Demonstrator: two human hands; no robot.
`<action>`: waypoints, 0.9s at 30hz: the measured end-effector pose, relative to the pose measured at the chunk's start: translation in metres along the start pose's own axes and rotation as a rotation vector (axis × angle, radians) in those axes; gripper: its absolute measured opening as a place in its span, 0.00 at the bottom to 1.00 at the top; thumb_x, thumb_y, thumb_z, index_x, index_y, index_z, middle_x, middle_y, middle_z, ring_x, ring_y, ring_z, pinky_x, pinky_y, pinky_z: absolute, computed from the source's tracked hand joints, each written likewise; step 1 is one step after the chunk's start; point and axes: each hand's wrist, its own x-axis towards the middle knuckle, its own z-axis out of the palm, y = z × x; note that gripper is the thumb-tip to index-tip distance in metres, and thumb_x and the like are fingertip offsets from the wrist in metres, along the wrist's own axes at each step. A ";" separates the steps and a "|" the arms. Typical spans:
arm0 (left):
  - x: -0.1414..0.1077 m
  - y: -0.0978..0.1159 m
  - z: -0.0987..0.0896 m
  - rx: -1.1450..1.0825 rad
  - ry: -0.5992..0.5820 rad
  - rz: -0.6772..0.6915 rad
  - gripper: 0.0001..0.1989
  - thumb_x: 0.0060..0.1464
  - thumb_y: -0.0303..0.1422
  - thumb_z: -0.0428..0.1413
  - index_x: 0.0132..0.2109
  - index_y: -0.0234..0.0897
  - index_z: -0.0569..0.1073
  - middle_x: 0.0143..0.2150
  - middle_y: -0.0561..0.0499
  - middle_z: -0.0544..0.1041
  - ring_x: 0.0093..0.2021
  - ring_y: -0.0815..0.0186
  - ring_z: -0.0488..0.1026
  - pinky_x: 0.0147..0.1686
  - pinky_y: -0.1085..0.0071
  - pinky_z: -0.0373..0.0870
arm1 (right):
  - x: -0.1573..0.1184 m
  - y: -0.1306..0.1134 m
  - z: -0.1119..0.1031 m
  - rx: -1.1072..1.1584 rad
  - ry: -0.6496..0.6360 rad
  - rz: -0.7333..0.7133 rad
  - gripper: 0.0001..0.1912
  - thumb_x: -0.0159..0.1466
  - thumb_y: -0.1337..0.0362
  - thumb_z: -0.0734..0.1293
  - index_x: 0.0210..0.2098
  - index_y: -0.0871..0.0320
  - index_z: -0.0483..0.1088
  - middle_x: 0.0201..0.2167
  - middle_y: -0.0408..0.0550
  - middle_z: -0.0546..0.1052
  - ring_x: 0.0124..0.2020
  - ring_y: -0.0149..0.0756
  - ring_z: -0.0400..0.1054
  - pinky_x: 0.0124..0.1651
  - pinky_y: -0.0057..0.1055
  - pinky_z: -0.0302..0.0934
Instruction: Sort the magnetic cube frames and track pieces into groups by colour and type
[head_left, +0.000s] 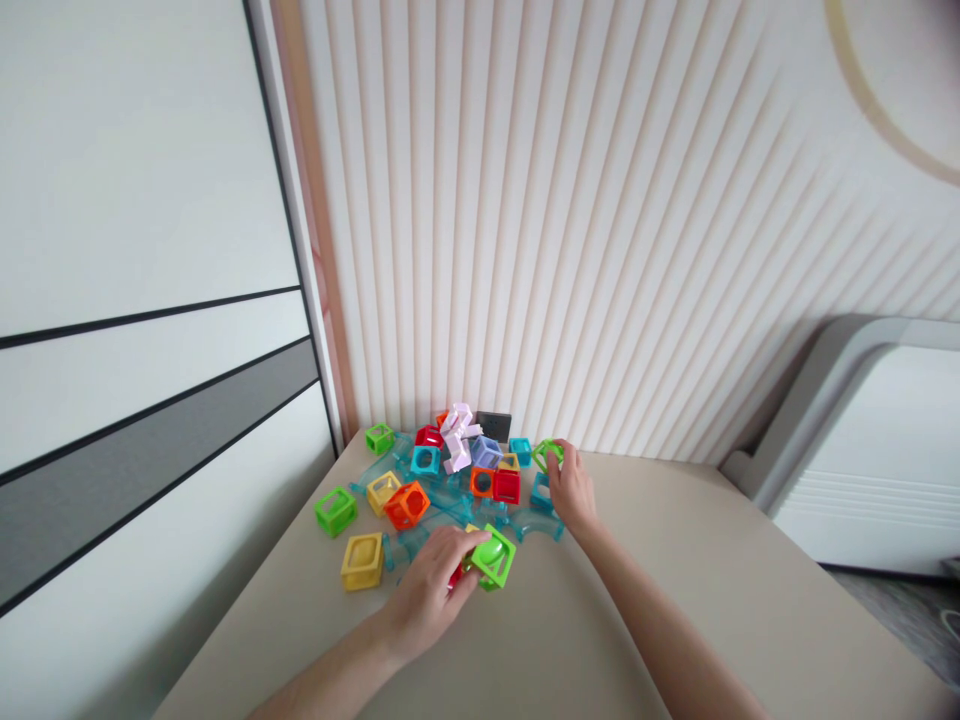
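Observation:
My left hand is closed on a bright green cube block with a rounded dish inside, held near the front of the pile. A bit of red and yellow shows behind those fingers, mostly hidden. Farther back on the right, my right hand grips a green open-frame cube by its edge. Just below that hand lies a blue cube block. Between the hands are a red cube, an orange cube and a clear blue curved tube.
Yellow, orange and green cubes lie to the left. Pale purple pieces top the pile near a black box. A ribbed wall backs the table; a white panelled cabinet stands left.

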 end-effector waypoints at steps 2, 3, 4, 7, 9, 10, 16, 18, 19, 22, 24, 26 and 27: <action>0.000 0.000 0.000 0.000 -0.002 -0.003 0.20 0.61 0.22 0.53 0.57 0.42 0.67 0.44 0.48 0.80 0.44 0.61 0.78 0.45 0.66 0.77 | -0.003 -0.003 -0.001 0.031 0.018 -0.036 0.19 0.72 0.53 0.54 0.56 0.52 0.65 0.54 0.53 0.73 0.39 0.43 0.75 0.33 0.33 0.62; 0.000 0.000 0.000 0.002 -0.001 -0.004 0.20 0.61 0.22 0.53 0.57 0.42 0.67 0.44 0.48 0.80 0.44 0.61 0.78 0.45 0.66 0.77 | -0.004 -0.004 -0.001 0.048 0.028 -0.051 0.19 0.72 0.53 0.54 0.56 0.52 0.65 0.55 0.53 0.72 0.40 0.43 0.75 0.34 0.34 0.63; 0.000 0.000 0.000 0.005 -0.001 -0.004 0.20 0.61 0.22 0.52 0.57 0.42 0.67 0.44 0.48 0.80 0.44 0.61 0.78 0.45 0.65 0.77 | -0.005 -0.005 -0.002 0.066 0.038 -0.065 0.19 0.72 0.53 0.55 0.57 0.52 0.66 0.56 0.53 0.71 0.40 0.43 0.75 0.34 0.34 0.64; 0.001 0.001 -0.001 0.005 0.005 -0.004 0.20 0.61 0.22 0.53 0.58 0.42 0.67 0.44 0.48 0.80 0.44 0.61 0.78 0.45 0.66 0.77 | -0.008 -0.007 -0.002 0.123 0.069 -0.086 0.19 0.71 0.53 0.57 0.56 0.52 0.67 0.58 0.54 0.69 0.36 0.39 0.76 0.34 0.34 0.67; 0.001 0.001 -0.001 -0.001 0.010 -0.004 0.20 0.61 0.22 0.52 0.58 0.42 0.67 0.44 0.48 0.80 0.44 0.61 0.78 0.45 0.66 0.77 | -0.008 -0.007 -0.002 0.167 0.095 -0.085 0.19 0.71 0.52 0.58 0.56 0.52 0.66 0.58 0.54 0.69 0.36 0.39 0.77 0.34 0.34 0.68; 0.001 0.001 -0.001 -0.003 0.010 -0.004 0.20 0.61 0.22 0.52 0.58 0.42 0.67 0.44 0.48 0.80 0.44 0.61 0.78 0.45 0.66 0.77 | -0.007 -0.008 -0.002 0.191 0.112 -0.081 0.19 0.71 0.52 0.58 0.56 0.53 0.65 0.58 0.55 0.69 0.37 0.39 0.77 0.34 0.34 0.69; 0.002 0.002 -0.001 -0.007 0.015 0.003 0.20 0.61 0.21 0.52 0.57 0.42 0.67 0.44 0.47 0.80 0.45 0.62 0.78 0.45 0.67 0.77 | -0.017 -0.021 -0.015 0.336 0.170 -0.053 0.25 0.69 0.49 0.61 0.59 0.56 0.61 0.54 0.59 0.72 0.41 0.44 0.78 0.31 0.34 0.72; 0.001 0.001 0.000 -0.014 0.011 -0.010 0.20 0.61 0.21 0.52 0.57 0.42 0.68 0.44 0.47 0.80 0.45 0.61 0.79 0.46 0.66 0.77 | -0.030 -0.028 -0.021 0.457 0.153 -0.029 0.28 0.67 0.49 0.64 0.61 0.56 0.60 0.54 0.59 0.73 0.44 0.47 0.77 0.28 0.32 0.71; 0.000 0.001 0.000 -0.019 0.012 -0.020 0.20 0.61 0.21 0.52 0.57 0.42 0.68 0.45 0.47 0.80 0.45 0.61 0.79 0.46 0.66 0.77 | -0.039 -0.031 -0.025 0.509 0.141 -0.024 0.29 0.66 0.49 0.65 0.62 0.55 0.60 0.56 0.59 0.73 0.46 0.48 0.77 0.30 0.33 0.72; -0.001 0.000 0.001 -0.052 0.018 -0.073 0.18 0.61 0.23 0.52 0.56 0.42 0.70 0.45 0.47 0.81 0.46 0.61 0.79 0.47 0.66 0.78 | -0.069 -0.040 -0.032 0.630 0.094 -0.022 0.32 0.65 0.51 0.69 0.64 0.52 0.58 0.59 0.58 0.71 0.49 0.49 0.75 0.37 0.37 0.74; -0.001 -0.001 0.000 -0.083 0.020 -0.131 0.18 0.61 0.23 0.52 0.56 0.42 0.71 0.46 0.47 0.81 0.48 0.61 0.80 0.47 0.67 0.78 | -0.088 -0.044 -0.036 0.680 0.079 -0.012 0.32 0.64 0.53 0.70 0.64 0.51 0.59 0.57 0.56 0.72 0.49 0.48 0.75 0.43 0.40 0.74; 0.000 -0.001 -0.002 -0.115 0.026 -0.195 0.18 0.61 0.24 0.52 0.56 0.41 0.71 0.48 0.47 0.82 0.49 0.61 0.80 0.48 0.66 0.79 | -0.102 -0.045 -0.037 0.694 0.070 -0.004 0.31 0.64 0.54 0.71 0.63 0.51 0.61 0.56 0.56 0.74 0.50 0.48 0.74 0.49 0.44 0.72; 0.000 -0.001 -0.002 -0.133 0.029 -0.227 0.18 0.61 0.24 0.52 0.56 0.41 0.71 0.49 0.47 0.82 0.49 0.60 0.80 0.49 0.65 0.79 | -0.107 -0.045 -0.037 0.702 0.062 0.000 0.30 0.64 0.55 0.71 0.62 0.52 0.61 0.55 0.56 0.74 0.49 0.48 0.74 0.50 0.44 0.71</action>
